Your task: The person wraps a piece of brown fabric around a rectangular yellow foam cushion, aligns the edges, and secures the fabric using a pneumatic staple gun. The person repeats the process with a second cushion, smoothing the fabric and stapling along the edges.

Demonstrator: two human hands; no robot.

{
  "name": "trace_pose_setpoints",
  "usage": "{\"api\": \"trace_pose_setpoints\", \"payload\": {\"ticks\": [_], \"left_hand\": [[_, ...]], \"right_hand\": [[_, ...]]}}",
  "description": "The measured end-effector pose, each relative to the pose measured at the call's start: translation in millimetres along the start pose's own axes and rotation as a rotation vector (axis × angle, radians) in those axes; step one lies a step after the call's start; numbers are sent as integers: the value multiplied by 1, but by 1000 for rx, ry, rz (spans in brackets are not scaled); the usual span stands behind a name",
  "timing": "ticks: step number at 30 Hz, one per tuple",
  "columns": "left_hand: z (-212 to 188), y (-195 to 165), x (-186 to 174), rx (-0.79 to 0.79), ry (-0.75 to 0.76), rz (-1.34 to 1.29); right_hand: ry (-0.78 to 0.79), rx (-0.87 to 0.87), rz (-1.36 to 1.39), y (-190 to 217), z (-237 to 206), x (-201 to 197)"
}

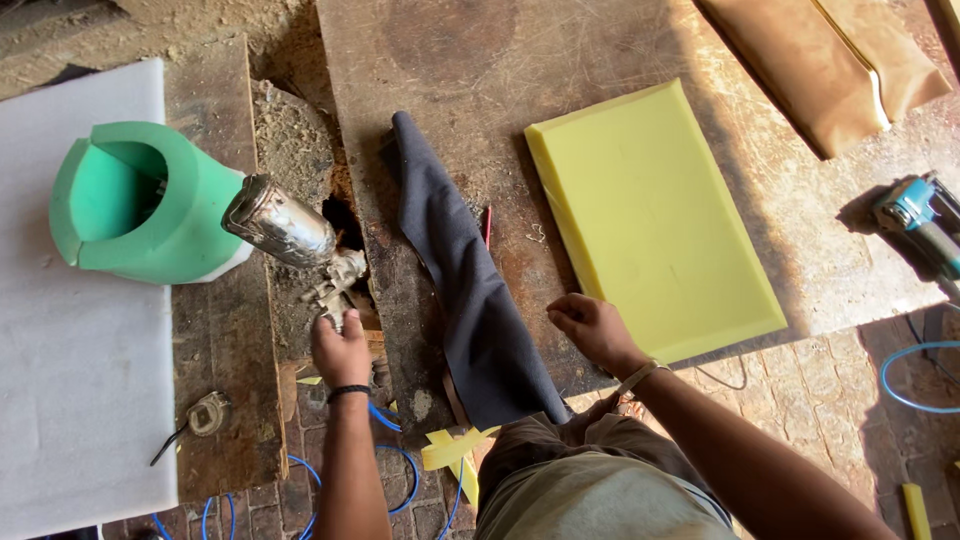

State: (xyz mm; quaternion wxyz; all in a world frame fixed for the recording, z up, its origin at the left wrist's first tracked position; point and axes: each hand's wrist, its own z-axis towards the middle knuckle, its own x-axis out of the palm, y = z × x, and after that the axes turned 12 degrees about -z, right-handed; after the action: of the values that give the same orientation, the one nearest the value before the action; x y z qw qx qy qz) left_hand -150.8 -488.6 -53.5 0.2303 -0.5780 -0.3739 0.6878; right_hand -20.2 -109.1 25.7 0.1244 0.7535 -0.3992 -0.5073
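1. Left hand (341,352) is wrapped tight round the grip of a spray gun (300,245). Fingers are curled shut on it, though you only see the back of the hand, so the trigger finger is hidden.
2. The gun's metal cup points up-left, its end right at the green foam (150,200), which sits on a white sheet (70,330). Can't tell if cup and foam touch.
3. The gun hangs over a gap between two worn boards; the nozzle is lost in grime and shadow there.
4. Right hand (592,330) rests on the table (480,80) edge, fingers loosely bent and close together, holding nothing I can see. It's just beside the yellow foam (650,215) and near the dark cloth (465,290).
5. The cloth droops off the table edge; its lower end goes behind the person's lap.
6. A blue hose (400,470) loops on the floor below, partly hidden by the left arm.
7. Far right, a blue power tool (920,215) is cut off by the frame; so is the brown cushion (830,60) at top.
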Motion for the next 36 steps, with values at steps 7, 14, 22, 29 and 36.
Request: {"api": "trace_pose_setpoints", "payload": {"ticks": [7,14,22,29,36], "left_hand": [[-117,-154,55,169,401,-282],[-250,-288,128,372,601,-677],[-403,-283,219,-100,1272,-367],[-424,-206,260,-184,1476,-190],[-411,-183,249,-272,1218,-262]], "right_hand": [[1,-380,526,49,-19,4],[-331,-106,631,-29,-54,-74],[-314,-14,707,-158,-65,-188],[-170,33,476,-178,-28,-193],[-326,-58,500,-139,15,-216]]}}
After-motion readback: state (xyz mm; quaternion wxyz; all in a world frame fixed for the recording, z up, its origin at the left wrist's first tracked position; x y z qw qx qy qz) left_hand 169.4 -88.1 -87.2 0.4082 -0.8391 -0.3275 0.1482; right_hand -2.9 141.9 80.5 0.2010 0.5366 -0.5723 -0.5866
